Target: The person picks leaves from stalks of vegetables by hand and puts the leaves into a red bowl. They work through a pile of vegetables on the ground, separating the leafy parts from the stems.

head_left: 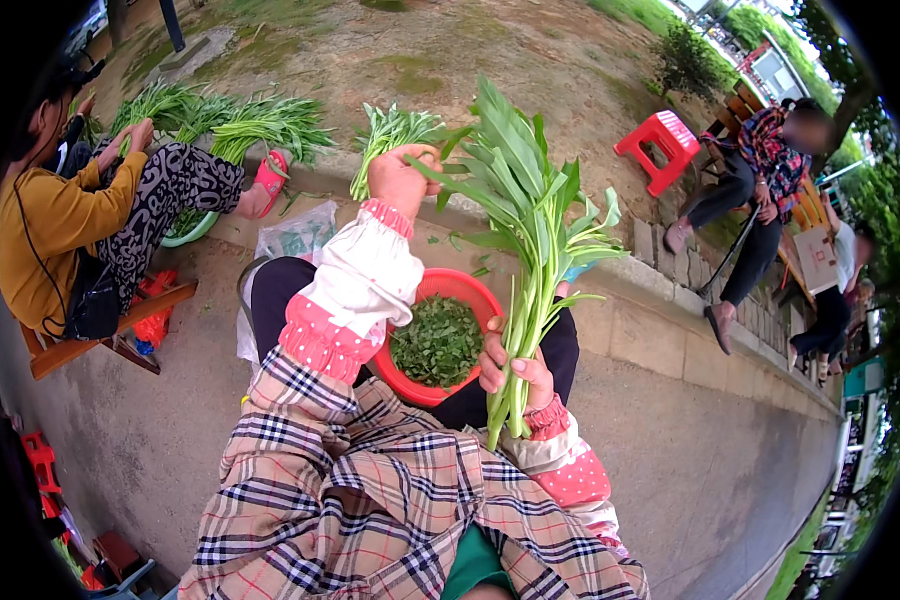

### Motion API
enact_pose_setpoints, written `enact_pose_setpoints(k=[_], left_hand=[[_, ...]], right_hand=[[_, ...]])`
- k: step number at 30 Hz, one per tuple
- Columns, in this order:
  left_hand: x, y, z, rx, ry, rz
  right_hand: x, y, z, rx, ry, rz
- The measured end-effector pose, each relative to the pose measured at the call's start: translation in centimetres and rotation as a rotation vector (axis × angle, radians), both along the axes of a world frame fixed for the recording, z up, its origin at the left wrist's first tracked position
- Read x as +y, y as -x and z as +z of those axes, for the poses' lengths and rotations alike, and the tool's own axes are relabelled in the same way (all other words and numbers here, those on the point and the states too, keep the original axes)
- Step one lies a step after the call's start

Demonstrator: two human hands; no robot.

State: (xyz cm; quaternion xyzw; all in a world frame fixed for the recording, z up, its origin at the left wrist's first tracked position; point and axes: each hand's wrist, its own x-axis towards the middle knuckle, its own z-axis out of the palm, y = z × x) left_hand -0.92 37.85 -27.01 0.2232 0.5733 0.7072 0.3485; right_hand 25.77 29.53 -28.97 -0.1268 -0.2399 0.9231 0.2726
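Note:
My right hand (516, 367) is closed around the lower stems of an upright bunch of leafy water spinach (529, 247), whose stem ends stick out below the fist. My left hand (405, 180), up at the left of the bunch, pinches a long leaf at its edge. A red plastic basket (487, 300) with picked green leaves (436, 341) in it sits between my knees, below and between the two hands. Just past my left hand, another bunch of greens (390, 139) lies on the stone curb.
At left a seated person (67, 217) handles greens beside heaped bunches (270, 127) and a green basin (191, 231). A plastic bag (292, 232) lies by my left knee. A red stool (658, 150) and people on benches (765, 165) are at right. The curb (645, 281) crosses ahead.

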Motion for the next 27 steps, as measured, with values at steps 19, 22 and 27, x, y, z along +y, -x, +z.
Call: enact_pose_setpoints(k=[19, 22, 27], left_hand=[[-6.5, -9.5, -3.7, -0.58, -0.067, -1.315], [-6.9, -10.7, -0.5, -0.654, -0.123, -1.335], [-6.5, -10.9, 0.6, -0.552, -0.042, -1.348]], right_hand=[[-0.2, 0.0, -0.3, 0.044, 0.064, 0.02], [-0.4, 0.1, -0.2, 0.026, 0.028, 0.024], [0.0, -0.4, -1.0, -0.035, -0.108, 0.045]])
